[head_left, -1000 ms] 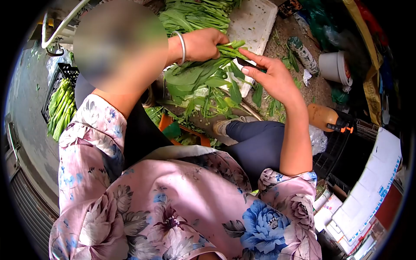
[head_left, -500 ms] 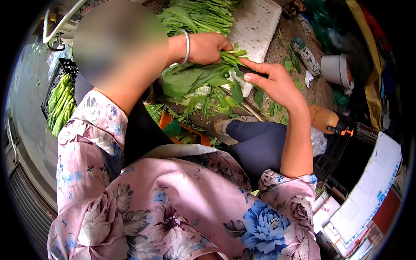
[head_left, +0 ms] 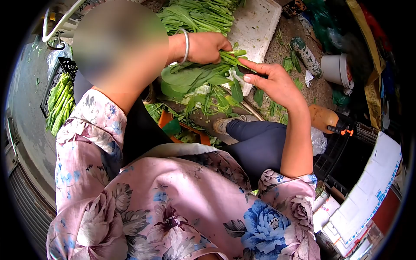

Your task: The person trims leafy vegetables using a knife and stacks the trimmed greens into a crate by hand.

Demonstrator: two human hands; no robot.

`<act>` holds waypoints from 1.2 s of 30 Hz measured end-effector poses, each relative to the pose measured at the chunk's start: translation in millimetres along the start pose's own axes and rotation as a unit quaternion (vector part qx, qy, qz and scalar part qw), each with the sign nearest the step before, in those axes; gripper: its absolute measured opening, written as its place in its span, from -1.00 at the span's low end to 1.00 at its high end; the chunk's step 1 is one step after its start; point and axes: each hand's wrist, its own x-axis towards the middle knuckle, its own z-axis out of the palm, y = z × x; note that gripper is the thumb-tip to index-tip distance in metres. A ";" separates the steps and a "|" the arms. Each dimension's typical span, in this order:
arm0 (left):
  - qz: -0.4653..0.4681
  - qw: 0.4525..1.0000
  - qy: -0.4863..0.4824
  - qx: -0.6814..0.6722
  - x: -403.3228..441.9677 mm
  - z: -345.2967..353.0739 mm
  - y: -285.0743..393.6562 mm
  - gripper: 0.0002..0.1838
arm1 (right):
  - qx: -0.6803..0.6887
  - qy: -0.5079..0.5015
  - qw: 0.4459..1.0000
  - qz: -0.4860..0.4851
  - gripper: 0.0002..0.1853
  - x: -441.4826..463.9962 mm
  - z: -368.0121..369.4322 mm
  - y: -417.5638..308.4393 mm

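My left hand (head_left: 206,47), with a silver bangle at the wrist, is closed round the stems of some leafy greens (head_left: 186,79). Their broad leaves hang down to the left and their cut ends point right. Close by on the right, my right hand (head_left: 275,82) has its thumb and index finger at the stem ends. A dark, narrow piece that looks like a knife (head_left: 247,69) shows between those fingers, mostly hidden by the hand. Behind my left hand, a big pile of greens (head_left: 197,15) lies partly on a dirty white board (head_left: 255,30).
Trimmed leaves (head_left: 208,102) litter the ground below my hands, near an orange container (head_left: 197,135). A black crate (head_left: 65,69) with bundled greens (head_left: 60,102) stands left. On the right are a grey bucket (head_left: 334,69), a brown bottle (head_left: 323,119) and a white box (head_left: 368,190).
Both hands stay almost in place. My right index finger and thumb have shifted very slightly at the stem ends, and less of the dark piece shows now.
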 end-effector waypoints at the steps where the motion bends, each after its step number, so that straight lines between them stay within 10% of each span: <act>1: 0.000 1.000 0.000 0.000 0.4 0.4 -0.6 -0.69 | 0.000 0.000 1.000 0.000 -0.56 0.1 0.0 0.4; 30: 0.002 0.997 -0.079 0.009 -5.8 -2.9 4.9 -0.70 | -0.238 0.029 0.970 -0.050 -0.68 -6.6 6.9 -17.7; 36: -0.016 0.994 -0.111 -0.001 -3.3 3.5 1.7 -0.70 | -0.071 0.010 0.997 -0.036 -0.67 0.0 11.8 -5.4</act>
